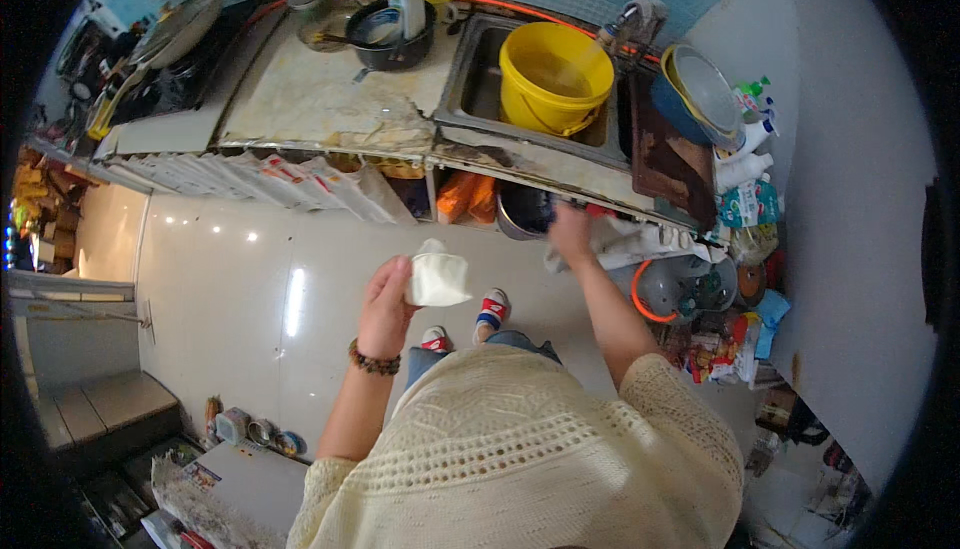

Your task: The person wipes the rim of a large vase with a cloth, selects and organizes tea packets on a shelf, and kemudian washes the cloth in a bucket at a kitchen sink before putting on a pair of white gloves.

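My left hand [388,296] grips a small white object [439,274] over the floor; it could be a cup or a folded cloth. My right hand [571,232] is blurred at the open shelf below the sink, close to a dark pot [523,211] and a pale curtain [626,240]. Its fingers are partly hidden, so I cannot tell whether they hold anything. Above, a yellow bucket [544,103] stands in the metal sink [470,88]. A stream from the faucet [609,35] runs into the bucket, which has water in it.
A black pot with bowls [390,54] stands on the worn countertop [315,110]. Right of the sink lie a brown board [671,166] and stacked basins [694,95]. Orange bags [465,198] sit under the counter. A clear bucket with an orange rim [664,290] is at floor level, right.
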Demonstrator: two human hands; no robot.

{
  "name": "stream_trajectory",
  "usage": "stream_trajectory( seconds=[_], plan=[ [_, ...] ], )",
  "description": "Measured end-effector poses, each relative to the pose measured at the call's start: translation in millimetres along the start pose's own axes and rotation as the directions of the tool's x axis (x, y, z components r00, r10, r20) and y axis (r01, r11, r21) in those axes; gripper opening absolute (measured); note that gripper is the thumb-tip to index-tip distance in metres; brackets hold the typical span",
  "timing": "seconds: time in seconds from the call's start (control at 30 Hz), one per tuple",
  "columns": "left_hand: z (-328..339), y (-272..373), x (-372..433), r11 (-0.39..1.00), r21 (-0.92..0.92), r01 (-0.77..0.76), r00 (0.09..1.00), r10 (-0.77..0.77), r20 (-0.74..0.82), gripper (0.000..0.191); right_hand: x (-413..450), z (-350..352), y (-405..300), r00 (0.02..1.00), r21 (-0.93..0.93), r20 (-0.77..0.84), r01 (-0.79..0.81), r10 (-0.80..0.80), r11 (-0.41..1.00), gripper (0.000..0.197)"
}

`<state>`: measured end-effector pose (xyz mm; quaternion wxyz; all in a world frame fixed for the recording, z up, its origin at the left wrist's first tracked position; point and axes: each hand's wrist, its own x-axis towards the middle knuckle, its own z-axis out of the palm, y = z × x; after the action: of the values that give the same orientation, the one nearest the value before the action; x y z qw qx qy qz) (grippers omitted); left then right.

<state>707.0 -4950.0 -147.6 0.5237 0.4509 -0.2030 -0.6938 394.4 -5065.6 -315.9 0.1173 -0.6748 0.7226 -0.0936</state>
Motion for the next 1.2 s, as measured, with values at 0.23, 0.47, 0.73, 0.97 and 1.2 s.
stream_trajectory(
  seconds=[0.23, 0.47, 0.73, 0.97, 1.2],
  plan=[
    [14, 15, -23, 0.997, -0.015, -0.074, 0.987, 0.075, 0.144, 0.022, -31, -86, -166, 0.893, 0.901, 0.056, 0.147, -0.447, 0.407, 0.022],
    [26, 12, -32, 0.938, -0.047, -0.343, 0.912, 0.344, 0.222, 0.037, -114, -175, -172, 0.939, 0.794, -0.048, 0.243, -0.341, 0.557, 0.040],
    [13, 19, -44, 0.965, -0.199, -0.169, 0.940, 0.218, 0.261, 0.029, -153, -142, -199, 0.953, 0.976, 0.006, 0.060, -0.304, 0.207, 0.038],
    [-39, 21, -44, 0.946, -0.296, -0.131, 0.945, 0.209, 0.250, 0.033, -198, -119, -189, 0.937, 0.952, 0.174, -0.239, -0.303, -0.191, 0.012],
    [-109, 24, -52, 0.923, -0.376, -0.085, 0.977, 0.151, 0.151, 0.027, -206, -157, -183, 0.980, 0.856, 0.067, -0.152, -0.186, -0.495, 0.012]
  ],
)
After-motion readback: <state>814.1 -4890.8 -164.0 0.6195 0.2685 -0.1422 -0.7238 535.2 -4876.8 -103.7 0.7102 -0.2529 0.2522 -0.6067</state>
